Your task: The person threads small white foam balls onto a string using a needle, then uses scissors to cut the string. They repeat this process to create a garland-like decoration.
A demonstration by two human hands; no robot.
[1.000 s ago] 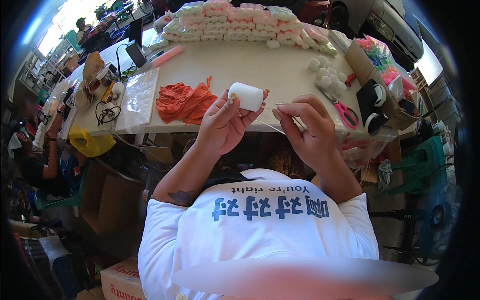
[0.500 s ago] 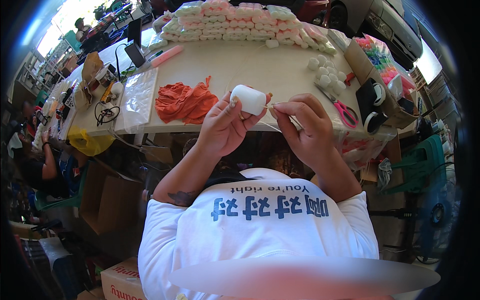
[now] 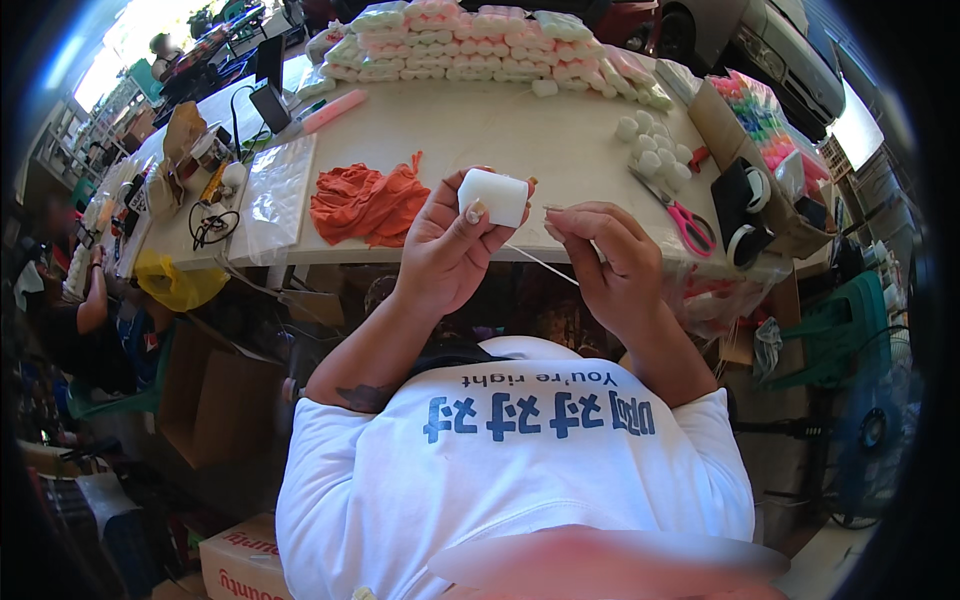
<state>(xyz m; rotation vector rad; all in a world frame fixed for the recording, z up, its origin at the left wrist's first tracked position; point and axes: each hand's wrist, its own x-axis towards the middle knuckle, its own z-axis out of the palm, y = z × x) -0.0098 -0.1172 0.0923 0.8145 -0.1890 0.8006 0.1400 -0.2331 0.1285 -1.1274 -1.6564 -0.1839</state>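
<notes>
My left hand grips a short, smooth white cylinder above the table's near edge, thumb on its side and fingers behind it. Whether it is a spool or a solid block I cannot tell. A thin white cord runs from beneath the cylinder toward the lower right and passes behind my right hand. That hand is just right of the cylinder, apart from it, with thumb and forefinger pinched together. Anything between those fingertips is too small to make out.
An orange cloth and clear plastic bags lie on the table to the left. At the back are stacked pink and pale green packs. Pink-handled scissors, several white rounded pieces and a cardboard box are at right.
My right hand's fingertips have drawn slightly right, away from the cylinder. My left hand has turned the cylinder a little, and the cord now shows more plainly below it.
</notes>
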